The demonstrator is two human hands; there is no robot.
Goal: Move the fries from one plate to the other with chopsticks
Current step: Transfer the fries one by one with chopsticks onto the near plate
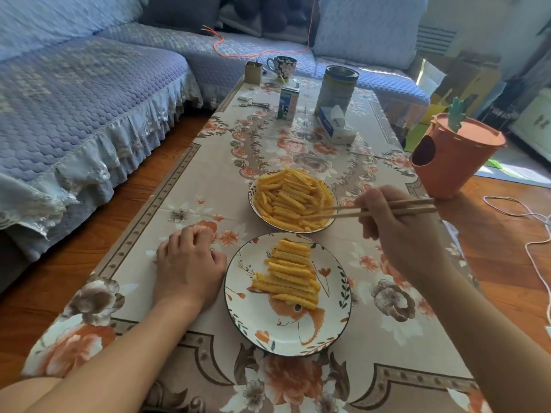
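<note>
While my right hand (396,225) grips the chopsticks (366,210), fingers curled round the shafts, I log the scene outward from there, taking the near plate (238,296) as my landmark.

Item: chopsticks. Tips lie low over the near-right part of the fries (290,199) heaped in the bowl (252,189), which sits just beyond the plate. Tips are slightly apart; I cannot tell whether a fry is between them yet.

Item: moved fries (287,275). Stacked in rough rows on the plate's middle, about half its face still bare.

Item: left hand (187,263). Just left of the plate, resting on the tablecloth (185,174), fingers loosely curled, holding nothing, not touching the rim.

Item: far from the plate, a carton (288,103), tin (337,89), tissue pack (335,125) and mug (281,66); an orange bin (453,156) to the far right, near the chopstick butts.

Risks, as I judge them:
- Crinkled fries look light and stiff; a pinch off centre could swing one round and drop it on the cloth between the two dishes.
- The heap is tangled; lifting one may drag neighbours over the bowl's near rim.
- Setting a fry on the stack may roll the top rows off.
- Neither dish is steadied, so a hard push with the tips could shift it.
</note>
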